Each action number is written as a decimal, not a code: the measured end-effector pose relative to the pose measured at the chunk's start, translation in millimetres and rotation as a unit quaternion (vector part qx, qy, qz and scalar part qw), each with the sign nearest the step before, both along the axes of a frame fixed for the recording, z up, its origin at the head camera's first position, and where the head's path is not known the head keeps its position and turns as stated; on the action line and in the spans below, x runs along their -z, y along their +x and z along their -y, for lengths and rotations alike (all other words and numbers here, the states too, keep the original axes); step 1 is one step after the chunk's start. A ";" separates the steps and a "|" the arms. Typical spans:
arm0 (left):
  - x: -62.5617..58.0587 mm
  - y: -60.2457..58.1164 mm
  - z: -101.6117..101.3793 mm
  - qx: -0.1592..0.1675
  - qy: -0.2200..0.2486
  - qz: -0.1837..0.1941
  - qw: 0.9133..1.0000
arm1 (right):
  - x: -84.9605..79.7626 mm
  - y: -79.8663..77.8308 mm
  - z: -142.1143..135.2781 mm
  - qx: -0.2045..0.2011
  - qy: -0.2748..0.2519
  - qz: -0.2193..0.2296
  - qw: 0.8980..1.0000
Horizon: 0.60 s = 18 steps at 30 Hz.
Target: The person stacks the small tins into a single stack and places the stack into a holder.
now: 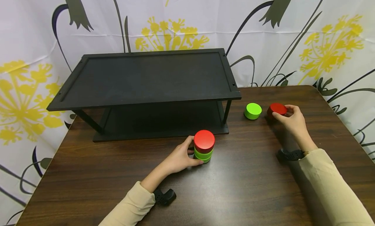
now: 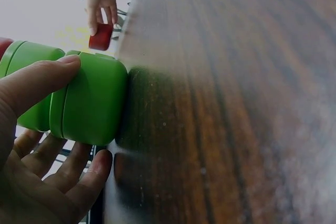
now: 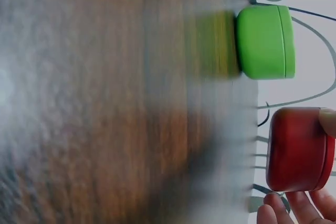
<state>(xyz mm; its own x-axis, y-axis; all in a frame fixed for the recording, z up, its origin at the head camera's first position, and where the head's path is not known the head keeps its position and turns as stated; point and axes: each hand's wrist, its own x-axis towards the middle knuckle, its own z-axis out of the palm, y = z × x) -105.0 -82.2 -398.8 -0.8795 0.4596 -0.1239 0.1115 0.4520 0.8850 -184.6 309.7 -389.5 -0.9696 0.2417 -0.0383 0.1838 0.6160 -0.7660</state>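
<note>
A stack of small round lidded containers stands on the table in front of the black shelf. Its top one is a red container (image 1: 204, 141), above two green containers (image 1: 203, 156). My left hand (image 1: 179, 158) holds the stack from the left; in the left wrist view the thumb lies across the lower green container (image 2: 97, 98), with the fingers round its other side. At the far right, my right hand (image 1: 294, 122) grips another red container (image 3: 296, 150) between thumb and fingers, just over the tabletop. Left of it sits a lone green container (image 1: 253, 111).
A black two-level shelf (image 1: 152, 79) takes up the back left of the wooden table (image 1: 234, 193). Behind the table hangs a white cloth (image 1: 234, 17) with a yellow and grey plant print.
</note>
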 end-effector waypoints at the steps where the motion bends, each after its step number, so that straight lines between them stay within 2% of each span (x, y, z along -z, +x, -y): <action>1: -0.1 0.0 0.0 0.000 0.000 0.000 1.000 | -0.6 0.8 0.9 0.003 -0.003 -0.004 1.000; 7: -0.7 0.4 0.2 0.001 0.000 0.003 1.000 | -7.6 3.9 8.2 0.025 -0.021 -0.037 0.999; 13: -0.7 0.3 0.5 0.002 0.003 0.002 1.000 | -19.8 5.8 20.1 0.050 -0.061 -0.069 0.994; 18: -0.3 0.2 0.7 0.003 0.004 0.001 1.000 | -28.9 10.1 30.1 0.045 -0.085 -0.086 0.992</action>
<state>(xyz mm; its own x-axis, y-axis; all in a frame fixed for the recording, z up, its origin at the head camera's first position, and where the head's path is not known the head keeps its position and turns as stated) -104.8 -83.0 -398.5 -0.8761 0.4666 -0.1214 0.1129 0.4433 0.8892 -174.5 279.7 -360.6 -0.9397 0.3327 0.0788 0.0894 0.4616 -0.8826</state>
